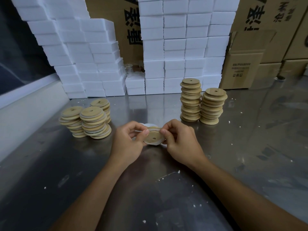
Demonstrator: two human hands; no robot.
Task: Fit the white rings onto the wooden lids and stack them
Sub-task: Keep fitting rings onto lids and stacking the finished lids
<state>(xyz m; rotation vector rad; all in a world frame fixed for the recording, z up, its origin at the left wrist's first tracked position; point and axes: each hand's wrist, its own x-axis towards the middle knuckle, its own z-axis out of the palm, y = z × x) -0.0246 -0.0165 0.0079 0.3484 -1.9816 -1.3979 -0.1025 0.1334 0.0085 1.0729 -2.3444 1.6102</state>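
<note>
Hands and, left and right, pinch a round wooden lid with a small centre hole and a soft white ring around its rim. Left of the lid, 3 ringed stacks; right, 2 bare stacks on the shiny steel table.

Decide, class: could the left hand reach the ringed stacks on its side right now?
Probably not yet: the left hand and right hand both grip the wooden lid. Bare table lies before the ringed stacks.

Bare steel table lay open between ringed lid stacks leftward and plain lid stacks rightward, foam blocks walling the back.
</note>
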